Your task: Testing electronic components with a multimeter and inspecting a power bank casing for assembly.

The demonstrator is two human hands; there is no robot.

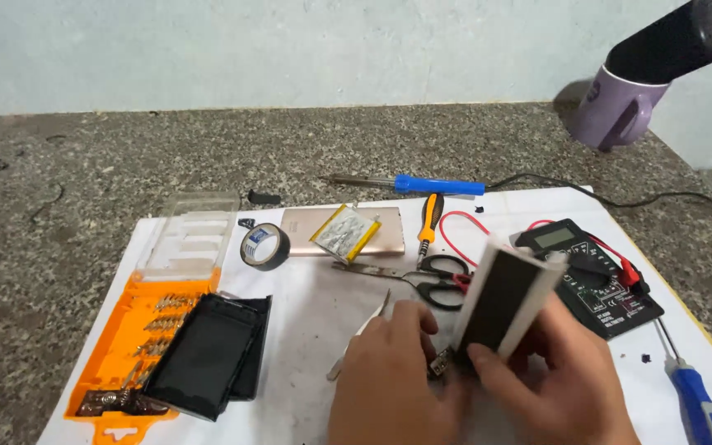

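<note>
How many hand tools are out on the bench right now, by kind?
Screwdrivers: 2, orange-handled and blue-handled
Soldering iron: 1
Scissors: 1
Tweezers: 1, beside the left hand
Multimeter: 1
Total: 6

At your 12 o'clock: soldering iron (422, 184), scissors (422, 276).
At your 10 o'clock: tape roll (264, 245), orange bit case (117, 350) (lid open).
At your 2 o'clock: multimeter (595, 276).
</note>
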